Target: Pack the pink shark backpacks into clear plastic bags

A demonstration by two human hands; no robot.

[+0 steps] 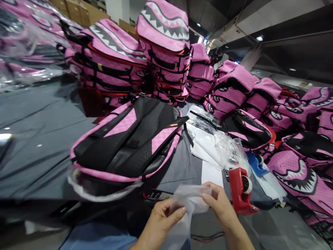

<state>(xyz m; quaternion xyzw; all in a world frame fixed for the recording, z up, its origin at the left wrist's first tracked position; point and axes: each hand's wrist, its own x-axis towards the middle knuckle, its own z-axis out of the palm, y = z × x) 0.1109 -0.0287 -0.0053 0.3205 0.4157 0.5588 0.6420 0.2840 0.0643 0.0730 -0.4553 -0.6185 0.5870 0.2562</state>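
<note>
A thin, translucent white sheet [191, 198], perhaps plastic or tissue, is held in front of the table edge. My left hand [162, 220] pinches it between thumb and fingers. On the other side, my right hand [217, 205] grips its upper right corner, so the top is stretched between both hands. Just beyond lies a pink and black backpack [130, 139], straps facing up, with clear plastic bunched under its near edge. To the right of my right hand stands a red tape dispenser [238, 191] with a roll in it.
Stacks of pink backpacks with shark-mouth prints [166, 31] line the back and right. White papers [205, 142] and crumpled clear plastic [231, 151] lie right of the near backpack, beside a blue tape dispenser [257, 163]. Plastic-wrapped bags [28, 45] are piled at far left.
</note>
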